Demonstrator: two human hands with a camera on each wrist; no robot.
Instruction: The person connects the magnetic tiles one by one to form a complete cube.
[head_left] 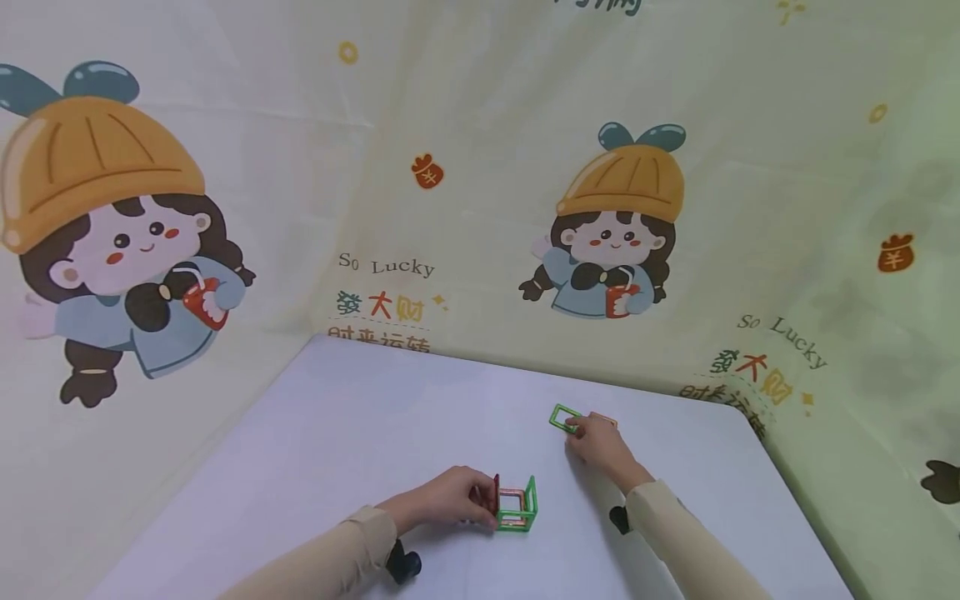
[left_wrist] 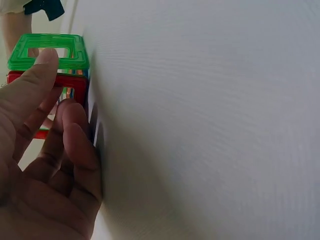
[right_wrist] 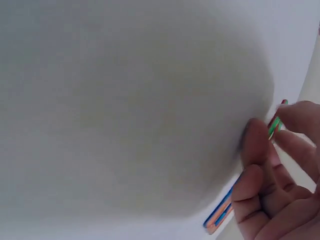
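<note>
On the white table, my left hand (head_left: 453,496) grips the left side of a small box of square magnetic tiles (head_left: 514,525). Its walls are open frames: a red one by the fingers, green ones at the front and right, an orange one behind. In the left wrist view, the thumb lies over the green tile (left_wrist: 75,63) and the fingers are curled by the red tile (left_wrist: 80,80). Farther back, my right hand (head_left: 600,442) pinches the right edge of a loose green square tile (head_left: 557,414). An orange tile (head_left: 606,417) shows partly behind that hand.
The white table (head_left: 360,417) ends at a patterned cloth backdrop (head_left: 480,250) at the back and sides. A black device (head_left: 405,563) sits at the left wrist, another black piece (head_left: 618,519) at the right. A blue-edged tile (right_wrist: 218,212) lies beside the right fingers.
</note>
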